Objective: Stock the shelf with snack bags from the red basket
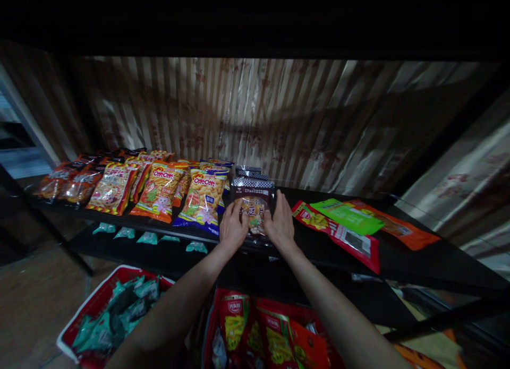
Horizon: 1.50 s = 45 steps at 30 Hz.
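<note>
A dark brown snack pouch with checkered top edge sits tilted back on a black shelf.

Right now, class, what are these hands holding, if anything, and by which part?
The left hand and right hand hold the dark brown packet between them, by its left and right sides, thumbs on the front.

V. dim, top nr black; striped backdrop patchy-lit w/ shadow; edges stretched, soft.
</note>
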### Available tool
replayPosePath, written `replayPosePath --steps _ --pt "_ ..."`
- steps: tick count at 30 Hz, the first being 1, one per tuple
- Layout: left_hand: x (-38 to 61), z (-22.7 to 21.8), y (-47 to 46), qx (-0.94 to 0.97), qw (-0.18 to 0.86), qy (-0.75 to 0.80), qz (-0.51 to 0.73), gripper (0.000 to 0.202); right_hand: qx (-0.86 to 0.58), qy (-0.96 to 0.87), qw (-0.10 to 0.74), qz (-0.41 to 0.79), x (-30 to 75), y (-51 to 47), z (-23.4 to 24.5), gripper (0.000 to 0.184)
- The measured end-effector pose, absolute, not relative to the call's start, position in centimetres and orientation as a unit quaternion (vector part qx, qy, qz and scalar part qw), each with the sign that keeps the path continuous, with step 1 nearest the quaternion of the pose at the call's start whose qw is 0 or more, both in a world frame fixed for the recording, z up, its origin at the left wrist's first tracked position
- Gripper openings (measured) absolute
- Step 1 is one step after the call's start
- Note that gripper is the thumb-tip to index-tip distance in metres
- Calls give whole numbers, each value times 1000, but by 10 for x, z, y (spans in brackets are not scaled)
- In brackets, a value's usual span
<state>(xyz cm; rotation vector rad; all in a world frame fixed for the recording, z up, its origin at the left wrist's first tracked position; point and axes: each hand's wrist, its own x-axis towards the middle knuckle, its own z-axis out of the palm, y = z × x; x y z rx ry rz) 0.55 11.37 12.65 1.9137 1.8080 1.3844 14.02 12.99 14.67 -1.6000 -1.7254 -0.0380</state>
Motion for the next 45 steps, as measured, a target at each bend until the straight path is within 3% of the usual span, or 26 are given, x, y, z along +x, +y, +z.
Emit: replayPosePath --steps 3,6,11,17,25,29,36,45 --pt "7 125 113 641 67 616 453 46 -563 -745 335 -127 134 139 172 52" --pt "9 124 112 646 45 618 446 46 -566 -763 271 -154 123 161 193 52" --pt "10 125 111 641 38 639 423 46 -596 -792 107 -76 109 200 196 56" --pt "12 123 110 635 29 649 418 46 -613 -788 61 -6 108 212 190 60" --pt "13 124 107 678 -13 596 430 48 -616 -787 41 -10 105 212 198 59" --pt "14 123 106 690 -18 597 409 47 -599 -791 102 -73 98 216 200 56" --pt "16 124 106 685 -15 609 399 48 -631 -773 61 22 92 226 190 57" --pt "16 123 105 686 -12 609 398 49 -607 -765 214 -35 118 247 208 53"
